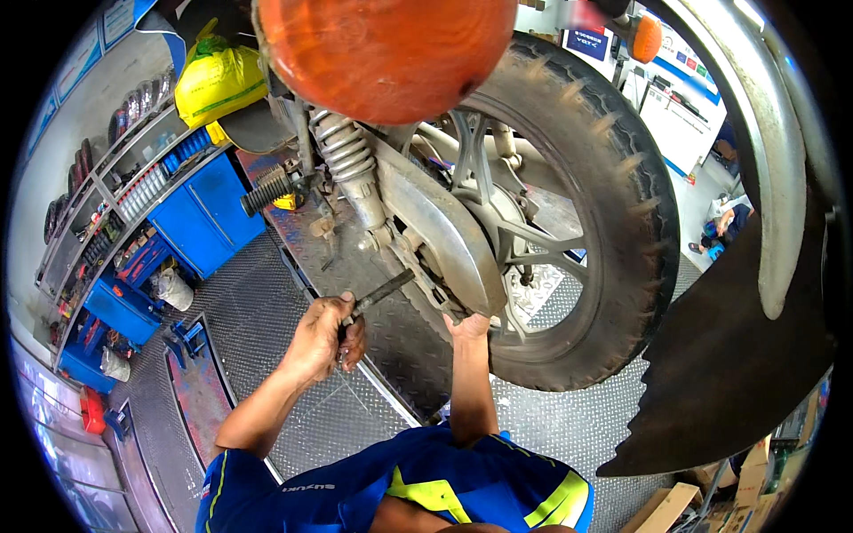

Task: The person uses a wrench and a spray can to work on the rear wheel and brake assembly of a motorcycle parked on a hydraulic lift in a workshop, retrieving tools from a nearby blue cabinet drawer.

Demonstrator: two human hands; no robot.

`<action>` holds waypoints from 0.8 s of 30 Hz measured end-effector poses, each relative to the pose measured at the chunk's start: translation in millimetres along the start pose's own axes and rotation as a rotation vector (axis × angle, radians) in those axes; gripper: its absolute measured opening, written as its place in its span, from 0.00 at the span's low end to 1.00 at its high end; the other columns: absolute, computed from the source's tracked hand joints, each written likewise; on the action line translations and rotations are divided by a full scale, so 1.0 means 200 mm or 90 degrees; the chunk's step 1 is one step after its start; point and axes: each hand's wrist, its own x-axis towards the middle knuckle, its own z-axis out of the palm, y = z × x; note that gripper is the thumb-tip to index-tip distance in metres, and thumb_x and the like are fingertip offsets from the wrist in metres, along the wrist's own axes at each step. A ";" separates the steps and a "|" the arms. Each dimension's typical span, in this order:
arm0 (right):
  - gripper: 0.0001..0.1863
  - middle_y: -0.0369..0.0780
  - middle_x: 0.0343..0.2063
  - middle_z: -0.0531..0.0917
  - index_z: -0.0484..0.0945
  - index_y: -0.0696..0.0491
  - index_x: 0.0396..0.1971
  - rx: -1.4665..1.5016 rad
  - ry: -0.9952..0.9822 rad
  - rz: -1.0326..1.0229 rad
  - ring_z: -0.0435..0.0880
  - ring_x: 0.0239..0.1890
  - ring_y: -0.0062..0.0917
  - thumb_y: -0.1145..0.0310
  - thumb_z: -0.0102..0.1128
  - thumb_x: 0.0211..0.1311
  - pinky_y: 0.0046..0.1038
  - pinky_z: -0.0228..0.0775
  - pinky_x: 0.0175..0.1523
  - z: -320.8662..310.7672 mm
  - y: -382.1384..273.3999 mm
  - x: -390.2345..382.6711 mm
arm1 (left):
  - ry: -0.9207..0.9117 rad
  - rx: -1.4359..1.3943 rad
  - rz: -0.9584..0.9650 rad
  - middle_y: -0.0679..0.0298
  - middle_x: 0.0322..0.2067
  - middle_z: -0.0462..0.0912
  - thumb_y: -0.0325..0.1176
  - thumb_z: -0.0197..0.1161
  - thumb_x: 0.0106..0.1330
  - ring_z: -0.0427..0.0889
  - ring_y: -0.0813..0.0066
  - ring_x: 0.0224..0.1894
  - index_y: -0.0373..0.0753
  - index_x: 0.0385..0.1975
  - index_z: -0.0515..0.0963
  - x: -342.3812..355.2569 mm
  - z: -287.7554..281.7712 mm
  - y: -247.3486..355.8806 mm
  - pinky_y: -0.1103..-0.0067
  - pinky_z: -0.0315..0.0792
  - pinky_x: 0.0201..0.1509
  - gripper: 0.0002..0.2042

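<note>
My left hand (322,339) is closed round a dark, straight bar-shaped tool (384,295). Its far end reaches the swingarm end beside the chain cover; whether it touches there I cannot tell. My right hand (469,329) grips the lower rear end of the silver-grey chain cover (440,209), with its fingers hidden behind the metal. Just right of the cover stands the motorcycle's rear wheel (653,222), with pale spokes and a dirty black tyre. A coil-spring shock absorber (346,151) rises above the left hand. At the top, a large orange lamp lens (391,53) hides part of the frame.
A dark mudguard (737,364) and a curved metal bar (782,178) fill the right side. The motorcycle stands on a worn lift platform (400,355). Blue cabinets (209,209) and loaded shelves line the left wall. Cardboard boxes (666,511) lie lower right.
</note>
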 end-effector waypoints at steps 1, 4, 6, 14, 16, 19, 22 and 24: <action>0.33 0.42 0.60 0.79 0.74 0.55 0.61 -0.018 0.019 0.017 0.77 0.62 0.35 0.46 0.60 0.66 0.41 0.68 0.67 0.00 0.00 0.00 | 0.000 0.003 0.005 0.66 0.10 0.59 0.51 0.46 0.77 0.60 0.74 0.08 0.41 0.17 0.61 0.00 -0.01 -0.01 0.75 0.58 0.13 0.26; 0.31 0.41 0.57 0.81 0.76 0.53 0.59 -0.029 0.046 0.063 0.80 0.59 0.34 0.49 0.64 0.63 0.40 0.75 0.60 0.00 -0.03 -0.01 | -0.015 0.016 0.021 0.67 0.10 0.59 0.52 0.47 0.77 0.60 0.74 0.08 0.41 0.17 0.62 0.00 -0.01 0.00 0.76 0.57 0.12 0.26; 0.30 0.41 0.56 0.82 0.77 0.53 0.59 0.001 0.043 0.076 0.81 0.57 0.33 0.50 0.65 0.63 0.38 0.78 0.55 0.03 -0.03 0.00 | -0.005 0.000 0.018 0.65 0.10 0.60 0.49 0.47 0.78 0.61 0.73 0.08 0.40 0.17 0.62 0.00 -0.01 0.01 0.75 0.57 0.13 0.26; 0.37 0.41 0.67 0.69 0.57 0.52 0.72 -0.107 0.063 0.108 0.68 0.69 0.31 0.48 0.55 0.73 0.49 0.55 0.73 0.21 -0.14 -0.35 | -0.016 0.030 0.038 0.67 0.09 0.59 0.58 0.47 0.76 0.61 0.73 0.09 0.42 0.17 0.64 0.02 0.01 -0.01 0.76 0.58 0.15 0.28; 0.35 0.42 0.65 0.71 0.57 0.54 0.72 -0.277 -0.019 0.196 0.71 0.67 0.33 0.52 0.54 0.74 0.47 0.61 0.70 0.23 -0.31 -0.64 | -0.027 0.032 0.051 0.65 0.11 0.62 0.62 0.46 0.75 0.65 0.70 0.11 0.41 0.19 0.65 0.04 -0.01 -0.06 0.74 0.63 0.16 0.30; 0.28 0.45 0.58 0.78 0.67 0.59 0.67 -0.674 -0.222 0.512 0.79 0.61 0.37 0.58 0.56 0.74 0.40 0.73 0.63 0.09 -0.78 -0.93 | -0.049 -0.005 0.114 0.60 0.16 0.70 0.67 0.44 0.73 0.71 0.65 0.14 0.34 0.24 0.71 -0.04 0.02 -0.13 0.72 0.70 0.19 0.35; 0.24 0.46 0.52 0.83 0.74 0.62 0.59 -0.696 -0.107 0.579 0.85 0.47 0.31 0.60 0.58 0.73 0.32 0.78 0.54 -0.29 -1.24 -1.13 | 0.059 0.189 0.048 0.59 0.19 0.77 0.63 0.46 0.74 0.77 0.69 0.17 0.34 0.29 0.74 -0.17 0.04 -0.33 0.75 0.71 0.20 0.32; 0.20 0.46 0.46 0.85 0.76 0.63 0.55 -0.716 0.124 0.528 0.86 0.37 0.26 0.63 0.58 0.72 0.28 0.79 0.45 -0.53 -1.42 -1.12 | 0.039 0.414 -0.038 0.58 0.21 0.80 0.57 0.51 0.75 0.78 0.72 0.17 0.34 0.32 0.76 -0.23 0.07 -0.56 0.77 0.72 0.20 0.27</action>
